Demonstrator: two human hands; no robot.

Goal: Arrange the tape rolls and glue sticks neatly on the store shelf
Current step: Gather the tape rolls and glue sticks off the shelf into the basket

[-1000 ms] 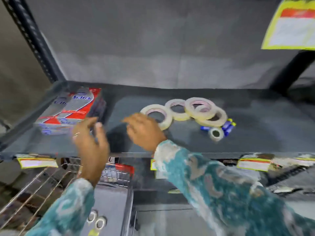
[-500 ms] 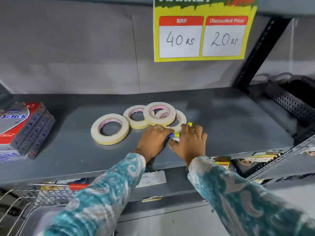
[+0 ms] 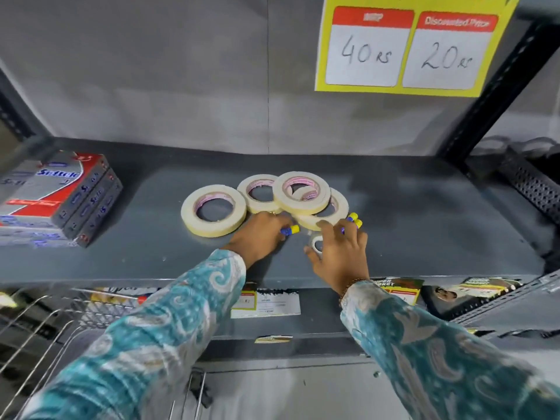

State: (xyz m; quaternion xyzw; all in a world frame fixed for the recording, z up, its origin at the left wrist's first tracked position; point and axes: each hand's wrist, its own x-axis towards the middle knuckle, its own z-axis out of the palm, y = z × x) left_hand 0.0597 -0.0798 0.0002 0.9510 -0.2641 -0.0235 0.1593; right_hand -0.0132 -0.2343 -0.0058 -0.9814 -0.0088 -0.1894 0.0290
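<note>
Several cream tape rolls lie in a loose overlapping cluster on the grey shelf (image 3: 424,237): a large roll (image 3: 213,210) at the left, one behind it (image 3: 260,194), and one (image 3: 301,192) resting on top of another (image 3: 330,212). My left hand (image 3: 260,234) is closed around a blue glue stick with a yellow cap (image 3: 290,230). My right hand (image 3: 339,253) covers a small tape roll (image 3: 317,244), its fingers over more blue-and-yellow glue sticks (image 3: 354,220).
A stack of red and grey Softick boxes (image 3: 57,198) sits at the shelf's left. A yellow price sign (image 3: 415,47) hangs on the back wall. A wire cart (image 3: 45,325) stands below left. Price labels (image 3: 266,301) line the shelf edge.
Both hands came from the shelf's left front to the glue sticks by the tape rolls. My left hand now has one glue stick pulled apart from the others, and the view has shifted right.
</note>
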